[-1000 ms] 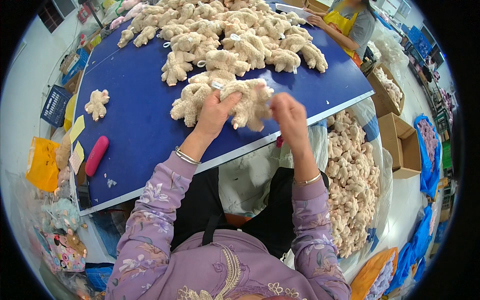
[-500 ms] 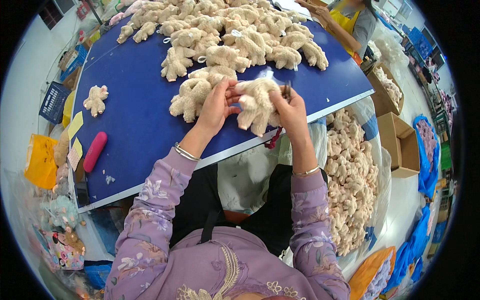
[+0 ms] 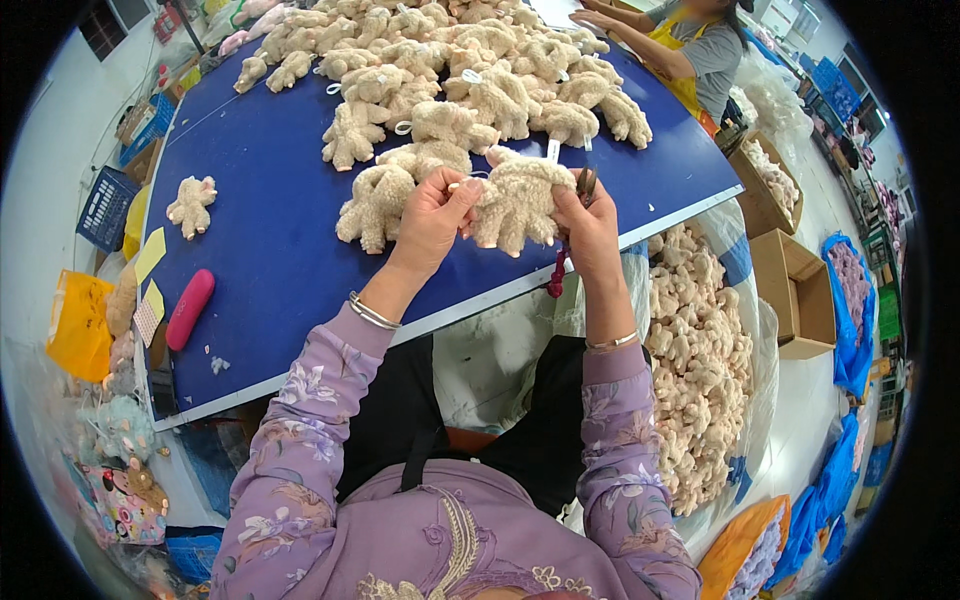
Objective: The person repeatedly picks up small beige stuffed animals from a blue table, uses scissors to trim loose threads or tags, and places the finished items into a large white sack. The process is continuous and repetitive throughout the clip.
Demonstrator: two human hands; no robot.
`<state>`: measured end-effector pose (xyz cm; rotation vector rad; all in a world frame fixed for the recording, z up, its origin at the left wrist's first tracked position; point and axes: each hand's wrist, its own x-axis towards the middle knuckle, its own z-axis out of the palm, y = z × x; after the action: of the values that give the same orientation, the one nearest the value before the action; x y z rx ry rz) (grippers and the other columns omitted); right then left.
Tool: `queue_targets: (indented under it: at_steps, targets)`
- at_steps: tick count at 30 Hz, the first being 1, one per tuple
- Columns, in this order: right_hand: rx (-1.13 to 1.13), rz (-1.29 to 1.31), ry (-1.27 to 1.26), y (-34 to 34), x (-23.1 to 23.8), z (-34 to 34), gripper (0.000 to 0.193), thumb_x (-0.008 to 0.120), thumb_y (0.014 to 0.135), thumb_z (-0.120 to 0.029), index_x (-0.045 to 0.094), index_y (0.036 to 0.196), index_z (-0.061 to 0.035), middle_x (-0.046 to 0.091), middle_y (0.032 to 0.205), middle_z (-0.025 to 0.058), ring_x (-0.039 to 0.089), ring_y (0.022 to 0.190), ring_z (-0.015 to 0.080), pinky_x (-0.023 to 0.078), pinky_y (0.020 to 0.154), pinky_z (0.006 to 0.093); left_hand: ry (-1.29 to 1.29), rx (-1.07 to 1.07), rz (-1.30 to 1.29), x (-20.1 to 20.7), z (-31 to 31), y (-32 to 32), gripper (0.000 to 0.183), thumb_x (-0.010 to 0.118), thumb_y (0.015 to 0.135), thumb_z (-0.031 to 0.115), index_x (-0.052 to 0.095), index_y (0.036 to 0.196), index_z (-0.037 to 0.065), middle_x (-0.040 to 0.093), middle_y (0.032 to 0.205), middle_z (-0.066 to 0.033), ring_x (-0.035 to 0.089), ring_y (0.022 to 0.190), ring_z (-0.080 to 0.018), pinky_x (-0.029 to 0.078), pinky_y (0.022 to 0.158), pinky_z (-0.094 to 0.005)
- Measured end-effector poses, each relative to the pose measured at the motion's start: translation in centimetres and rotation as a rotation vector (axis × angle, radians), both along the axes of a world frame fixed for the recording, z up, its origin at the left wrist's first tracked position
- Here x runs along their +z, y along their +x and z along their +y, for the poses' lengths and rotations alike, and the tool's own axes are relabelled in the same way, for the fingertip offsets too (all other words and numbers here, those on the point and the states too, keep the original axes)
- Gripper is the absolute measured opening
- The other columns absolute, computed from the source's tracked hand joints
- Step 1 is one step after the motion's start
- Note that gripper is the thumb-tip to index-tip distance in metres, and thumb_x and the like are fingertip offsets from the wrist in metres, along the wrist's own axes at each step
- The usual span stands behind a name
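Observation:
A cream plush toy [image 3: 520,196] is held up between my two hands above the near edge of the blue table [image 3: 290,270]. My left hand [image 3: 432,222] is closed in a pinch at the toy's left end, where a thin white loop shows by the fingertips. My right hand [image 3: 592,228] grips the toy's right end. A dark metal tool [image 3: 586,182], perhaps thread snips, also sits in that hand, with a dark red cord [image 3: 557,274] hanging below. A white tag [image 3: 553,150] sticks up from the toy. Just left of it lie more plush toys [image 3: 374,208].
A heap of plush toys [image 3: 440,60] covers the table's far part. One small toy [image 3: 191,207] and a pink case [image 3: 190,309] lie at left. At right stand a sack of toys [image 3: 700,380] and a cardboard box [image 3: 795,295]. A co-worker [image 3: 690,55] is at the far right.
The toy has turned and spread out between my hands, its tag now standing up. My left fingers have closed at its left end; before, they were more open.

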<state>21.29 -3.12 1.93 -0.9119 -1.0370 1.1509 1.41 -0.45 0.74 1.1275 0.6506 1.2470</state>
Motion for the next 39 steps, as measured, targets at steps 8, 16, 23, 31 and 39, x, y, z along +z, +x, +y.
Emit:
queue_targets:
  at_steps: [8, 16, 23, 31, 39]
  targets:
    - [0.066, 0.124, -0.03, -0.7, -0.9, 0.3, 0.019, 0.059, 0.091, -0.018, 0.057, 0.103, -0.0036, 0.055, 0.079, -0.0037, 0.044, 0.06, 0.0008, 0.033, 0.05, 0.018, -0.12, -0.164, 0.037, -1.1, 0.5, -0.2, 0.021, 0.063, 0.091, 0.027, 0.06, 0.098, 0.008, 0.057, 0.079, 0.0041, 0.049, 0.066, -0.0025, 0.039, 0.056, -0.0177]
    - [0.119, 0.065, -0.115, 2.1, -0.8, 0.5, 0.036, 0.049, 0.096, -0.034, 0.059, 0.105, 0.0004, 0.064, 0.09, 0.0045, 0.061, 0.072, 0.0097, 0.048, 0.062, 0.0223, -0.137, -0.406, 0.395, -0.4, -0.7, 0.0, 0.025, 0.069, 0.085, 0.023, 0.065, 0.1, 0.002, 0.062, 0.078, 0.0019, 0.051, 0.06, -0.0035, 0.04, 0.054, -0.0188]
    - [0.17, -0.228, -0.169, 2.1, 0.7, -0.3, 0.022, 0.063, 0.088, -0.018, 0.064, 0.095, 0.0027, 0.064, 0.082, 0.0027, 0.056, 0.065, 0.0073, 0.045, 0.058, 0.0232, -0.042, -0.477, 0.451, -0.2, -1.4, 0.6, 0.022, 0.062, 0.091, 0.019, 0.064, 0.104, 0.002, 0.061, 0.076, 0.0027, 0.051, 0.061, -0.0021, 0.039, 0.052, -0.0194]
    - [0.126, -0.069, -0.196, 2.8, -0.9, 0.6, 0.027, 0.064, 0.089, -0.025, 0.066, 0.095, 0.0013, 0.066, 0.082, 0.003, 0.059, 0.068, 0.0078, 0.047, 0.061, 0.0229, -0.04, -0.579, 0.371, -0.7, -2.0, 0.5, 0.023, 0.058, 0.094, 0.016, 0.062, 0.111, 0.001, 0.063, 0.087, 0.0026, 0.053, 0.074, -0.0024, 0.045, 0.065, -0.0211]
    - [0.068, 0.096, -0.315, 3.1, -0.6, 1.0, 0.056, 0.043, 0.094, -0.056, 0.06, 0.085, -0.0031, 0.052, 0.062, -0.0009, 0.035, 0.044, 0.0072, 0.027, 0.043, 0.0227, 0.008, -0.353, 0.38, -0.7, -1.3, 0.8, 0.026, 0.057, 0.092, 0.008, 0.057, 0.116, -0.001, 0.063, 0.098, -0.0018, 0.057, 0.086, -0.0077, 0.049, 0.075, -0.0252]
